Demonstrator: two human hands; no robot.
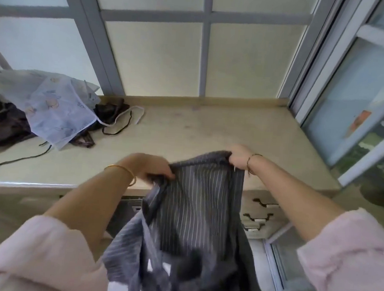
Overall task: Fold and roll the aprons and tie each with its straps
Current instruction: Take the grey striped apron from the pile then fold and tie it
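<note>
Striped apron, top edge gripped between hands

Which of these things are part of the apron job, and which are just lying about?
Part of the job: striped apron, gripped by left hand and right hand; white printed apron and dark aprons piled on the counter.
Just there: drawers, window.

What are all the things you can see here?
counter: one, beige, across the middle.
striped apron: one, dark grey with white stripes, held up before the counter's front edge.
pale apron: one, whitish with prints, atop the heap at far left.
dark aprons: heap, count unclear, brown-black, under the pale apron, straps trailing.
drawers: three handles showing, beige, beneath the counter, right.
left hand: grips the striped apron's top edge.
right hand: grips the same edge.
</note>
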